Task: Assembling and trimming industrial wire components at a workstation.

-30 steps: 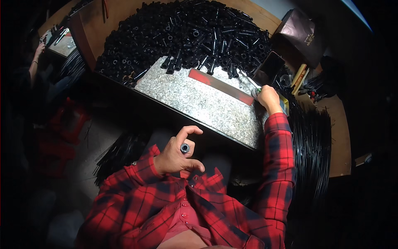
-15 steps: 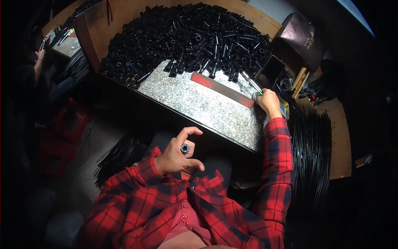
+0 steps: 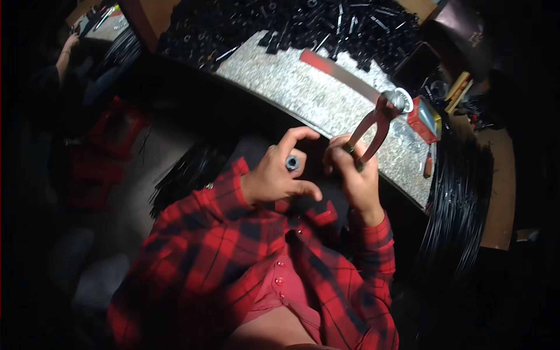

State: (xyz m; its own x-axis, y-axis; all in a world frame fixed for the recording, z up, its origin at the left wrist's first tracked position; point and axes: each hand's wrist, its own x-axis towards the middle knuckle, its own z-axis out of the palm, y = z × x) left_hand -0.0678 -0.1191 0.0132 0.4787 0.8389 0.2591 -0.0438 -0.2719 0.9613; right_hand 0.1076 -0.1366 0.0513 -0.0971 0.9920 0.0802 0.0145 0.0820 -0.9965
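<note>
1. Left hand (image 3: 272,176) curls around the dark tube (image 3: 292,163), which sits end-on to us, thumb and forefinger spread wide.
2. Right hand (image 3: 357,182), just right of it, grips the pincers (image 3: 382,129) low down; their long axis runs up and rightward from that hand, head away from the tube.
3. Here's the change: that right hand, a second ago over the speckled benchtop (image 3: 280,76), is now near the left.

The black pile (image 3: 291,22) — blurred — runs off the top; the right grip (image 3: 354,175) hides the pliers' (image 3: 389,107) handle ends.
</note>
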